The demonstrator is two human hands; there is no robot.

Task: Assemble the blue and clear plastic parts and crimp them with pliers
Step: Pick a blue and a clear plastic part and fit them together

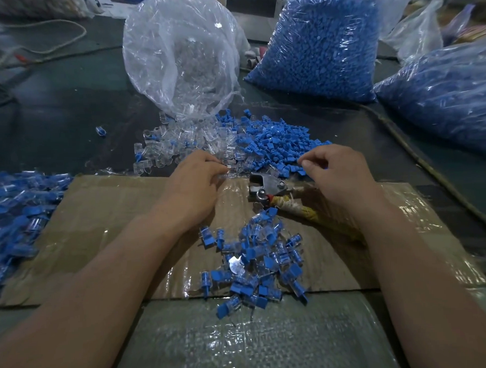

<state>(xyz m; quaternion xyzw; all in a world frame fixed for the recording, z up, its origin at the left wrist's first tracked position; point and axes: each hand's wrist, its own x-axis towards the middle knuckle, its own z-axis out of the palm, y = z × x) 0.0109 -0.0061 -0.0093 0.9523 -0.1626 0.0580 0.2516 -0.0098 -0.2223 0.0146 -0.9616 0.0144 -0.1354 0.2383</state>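
Fingertips of the left hand [193, 176] pinch at a clear part on the edge of the clear plastic parts [180, 143], while the right hand [338, 171] curls over the blue parts [279, 141], its hold impossible to tell. Pliers [266, 187] with taped handles lie on the cardboard [105, 216] between both hands, nearer the right. Assembled pieces [255, 260] are heaped between the forearms, another heap [14, 216] at left; bags of blue parts [317, 43] and a clear bag [182, 53] stand behind.

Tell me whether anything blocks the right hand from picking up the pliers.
Nothing visible does. The pliers lie on the cardboard between the hands, head exposed. The right hand hovers over the handle end, fingers at the blue parts. The assembled pieces lie nearer the person, clear of them.
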